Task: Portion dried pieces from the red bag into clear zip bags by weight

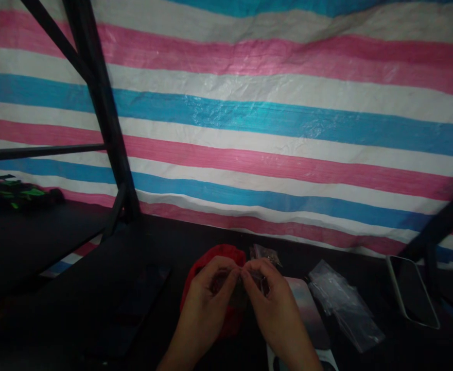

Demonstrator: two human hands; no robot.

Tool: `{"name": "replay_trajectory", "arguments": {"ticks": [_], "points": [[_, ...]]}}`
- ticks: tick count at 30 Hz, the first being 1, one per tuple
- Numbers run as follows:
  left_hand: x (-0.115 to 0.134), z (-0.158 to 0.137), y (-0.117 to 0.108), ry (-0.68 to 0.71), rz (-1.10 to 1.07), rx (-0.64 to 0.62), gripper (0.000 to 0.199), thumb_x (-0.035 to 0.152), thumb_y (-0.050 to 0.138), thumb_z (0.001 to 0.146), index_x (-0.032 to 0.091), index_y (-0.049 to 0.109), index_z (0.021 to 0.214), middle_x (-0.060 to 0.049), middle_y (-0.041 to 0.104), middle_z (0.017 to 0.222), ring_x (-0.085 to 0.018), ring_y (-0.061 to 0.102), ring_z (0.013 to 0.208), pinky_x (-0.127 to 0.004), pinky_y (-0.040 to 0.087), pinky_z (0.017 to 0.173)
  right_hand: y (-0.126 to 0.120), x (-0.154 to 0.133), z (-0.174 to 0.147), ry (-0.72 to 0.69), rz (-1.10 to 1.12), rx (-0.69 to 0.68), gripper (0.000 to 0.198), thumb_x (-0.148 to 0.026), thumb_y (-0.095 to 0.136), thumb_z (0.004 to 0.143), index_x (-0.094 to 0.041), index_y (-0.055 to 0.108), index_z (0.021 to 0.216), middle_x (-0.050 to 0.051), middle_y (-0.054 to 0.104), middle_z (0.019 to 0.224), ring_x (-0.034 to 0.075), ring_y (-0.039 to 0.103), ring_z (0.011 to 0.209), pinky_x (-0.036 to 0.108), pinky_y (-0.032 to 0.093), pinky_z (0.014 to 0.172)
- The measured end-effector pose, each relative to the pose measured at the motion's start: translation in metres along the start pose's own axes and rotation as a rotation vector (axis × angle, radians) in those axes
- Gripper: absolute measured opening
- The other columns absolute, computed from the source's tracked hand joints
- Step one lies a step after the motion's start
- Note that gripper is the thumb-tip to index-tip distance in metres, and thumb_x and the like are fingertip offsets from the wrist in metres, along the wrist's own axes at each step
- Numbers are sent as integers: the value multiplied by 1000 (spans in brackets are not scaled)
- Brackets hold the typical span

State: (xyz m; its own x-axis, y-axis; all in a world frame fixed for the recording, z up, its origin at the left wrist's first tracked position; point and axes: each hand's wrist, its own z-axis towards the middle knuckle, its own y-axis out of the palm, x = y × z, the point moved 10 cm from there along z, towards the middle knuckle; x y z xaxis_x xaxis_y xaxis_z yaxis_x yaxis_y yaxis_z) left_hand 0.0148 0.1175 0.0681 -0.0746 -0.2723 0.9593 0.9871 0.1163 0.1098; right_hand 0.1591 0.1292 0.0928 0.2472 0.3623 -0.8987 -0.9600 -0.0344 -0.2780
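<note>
left hand [207, 293]: I read fingertips pressed together on something tiny; can't tell what.
right hand [267, 296]: same pinch, tips touching the left's.
location: above red pouch [221, 255], near the tabletop [95, 288] front edge.
risk: dim light; I'd judge a slip drops the piece onto black, hard to find.
clutter: clear bags [342, 301], phone [414, 296] to the right.

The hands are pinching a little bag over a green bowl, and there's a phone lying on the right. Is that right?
Almost. The bowl is red, not green, as the head view shows. The rest holds: the left hand and right hand pinch a little bag over it, and a phone lies on the right.
</note>
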Motion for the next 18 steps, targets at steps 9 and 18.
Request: {"name": "replay_trajectory", "arguments": {"ticks": [9, 18], "points": [[0, -7, 17, -11, 136, -72, 27, 46, 70, 92, 23, 83, 89, -5, 80, 93, -21, 73, 90, -27, 56, 83, -47, 5, -5, 96, -47, 107, 18, -35, 70, 80, -21, 75, 70, 1, 66, 65, 19, 60, 64, 29, 43, 62], [-1, -20, -12, 48, 298, 117, 46, 59, 53, 102, 24, 81, 112, -8, 80, 109, -24, 75, 100, -33, 60, 93, -142, 101, -19, 344, -229, 234, 34, -54, 67, 73, -23, 79, 67, 11, 81, 76, 35, 76, 79, 44, 56, 76]]}}
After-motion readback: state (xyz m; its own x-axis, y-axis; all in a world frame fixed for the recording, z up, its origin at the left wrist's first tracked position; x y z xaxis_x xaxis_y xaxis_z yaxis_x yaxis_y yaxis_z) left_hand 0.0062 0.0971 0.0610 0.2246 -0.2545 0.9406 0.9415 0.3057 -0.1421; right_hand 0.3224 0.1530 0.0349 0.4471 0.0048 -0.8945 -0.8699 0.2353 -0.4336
